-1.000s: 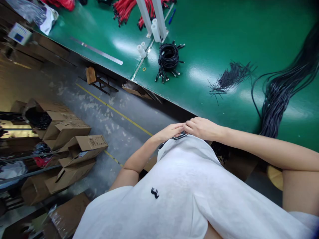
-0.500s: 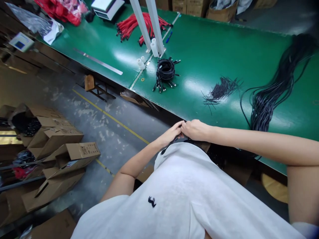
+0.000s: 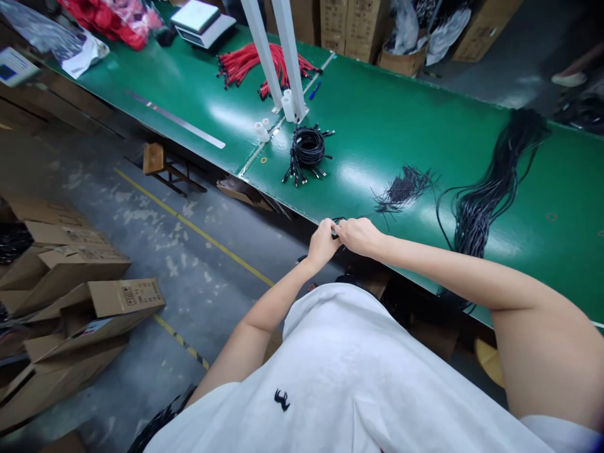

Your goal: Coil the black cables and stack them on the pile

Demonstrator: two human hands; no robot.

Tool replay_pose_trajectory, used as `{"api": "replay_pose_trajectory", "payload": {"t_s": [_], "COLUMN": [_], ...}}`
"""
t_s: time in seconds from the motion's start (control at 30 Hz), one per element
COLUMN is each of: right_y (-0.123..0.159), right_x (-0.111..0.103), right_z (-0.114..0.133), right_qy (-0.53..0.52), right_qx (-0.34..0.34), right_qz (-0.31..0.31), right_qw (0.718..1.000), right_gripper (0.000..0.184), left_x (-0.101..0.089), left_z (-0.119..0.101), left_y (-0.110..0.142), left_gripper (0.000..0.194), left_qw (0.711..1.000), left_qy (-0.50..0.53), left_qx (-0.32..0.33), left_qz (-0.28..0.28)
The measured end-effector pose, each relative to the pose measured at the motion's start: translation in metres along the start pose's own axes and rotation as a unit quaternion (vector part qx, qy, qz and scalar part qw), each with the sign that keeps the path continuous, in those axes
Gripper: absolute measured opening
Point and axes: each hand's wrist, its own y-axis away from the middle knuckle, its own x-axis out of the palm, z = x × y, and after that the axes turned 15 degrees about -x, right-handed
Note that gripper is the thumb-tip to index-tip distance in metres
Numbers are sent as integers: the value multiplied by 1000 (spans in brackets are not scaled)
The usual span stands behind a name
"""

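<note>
My left hand (image 3: pixel 323 244) and my right hand (image 3: pixel 360 236) meet at the near edge of the green bench (image 3: pixel 372 119). Both are closed on a black cable (image 3: pixel 335 234), of which only short dark pieces show between and below the fingers. Just beyond them lies a loose pile of short black ties (image 3: pixel 403 189). To its left sits a coiled bundle of black cables (image 3: pixel 307 146) with metal plugs fanning out. A long hank of black cables (image 3: pixel 476 214) stretches across the bench on the right.
White posts (image 3: pixel 287 60) rise from the bench beside white spools (image 3: pixel 261 131). Red cables (image 3: pixel 240 63), a scale (image 3: pixel 201 24), a steel ruler (image 3: pixel 177 119) and a blue pen (image 3: pixel 315 90) lie farther off. A wooden stool (image 3: pixel 153 158) and cardboard boxes (image 3: pixel 127 299) stand on the floor.
My hands have moved up and away from my shirt, and the left wrist is bent more upright. More of the dark cable shows between them. The whole view has shifted slightly.
</note>
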Motion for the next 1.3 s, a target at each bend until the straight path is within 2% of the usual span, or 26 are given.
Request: {"api": "replay_pose_trajectory", "payload": {"t_s": [0.07,0.1,0.2,0.27,0.3,0.37,0.43,0.5,0.57,0.6,0.63,0.67,0.7,0.77,0.8,0.83,0.9,1.0,1.07,1.13,1.2,1.23,1.3], "right_y": [3,5,9,8,6,1,-4,-4,1,6,11,17,23,31,34,35,34,27,24,22,25,28,38], "right_x": [1,1,3,4,5,9,14,20,28,32,35,38,41,43,44,45,47,54,59,64,67,67,68], "right_z": [-2,-1,4,7,7,5,-2,-10,-14,-15,-15,-14,-13,-10,-9,-9,-9,-8,-2,7,18,22,27], "right_qy": [13,22,47,52,48,35,24,19,16,17,20,25,32,44,46,44,27,-24,-65,-99,-130,-149,-199], "right_qx": [-8,-14,-47,-76,-83,-67,-19,23,37,35,30,21,8,-26,-39,-46,-36,28,78,116,137,141,143], "right_qz": [12,17,10,-7,-11,-15,-11,-9,-9,-11,-16,-23,-32,-52,-59,-64,-67,-57,-58,-79,-119,-142,-194], "right_qw": [1000,1000,998,996,995,997,999,1000,999,999,999,999,999,997,996,996,997,998,993,985,975,968,950], "right_gripper": [37,38,39,41,40,38,33,30,29,30,30,31,32,34,35,36,35,31,30,31,31,31,30], "left_x": [0,-4,-21,-25,-23,-8,15,35,42,40,34,26,17,5,3,6,21,57,77,86,84,80,71], "left_z": [4,8,17,18,16,8,0,-4,-2,0,3,6,7,6,3,0,-9,-15,-14,-9,-4,-3,-2], "left_y": [7,11,11,4,0,-5,-3,10,27,34,39,41,40,30,22,15,5,4,8,14,19,21,28], "left_gripper": [35,41,43,31,22,15,18,30,45,44,40,36,35,38,38,33,20,16,9,11,27,37,50], "left_qw": [994,992,990,982,982,990,998,999,989,980,974,976,983,991,993,993,992,988,963,909,847,825,809], "left_qy": [83,96,11,-74,-102,-113,-65,18,76,81,72,54,30,-15,-35,-50,-44,76,214,356,459,489,510], "left_qx": [1,26,142,173,158,84,-1,-17,48,93,129,146,148,126,111,93,33,-75,-127,-156,-159,-154,-140], "left_qz": [64,73,7,-6,7,27,18,30,117,159,170,150,105,29,33,61,118,111,107,152,215,239,255]}}
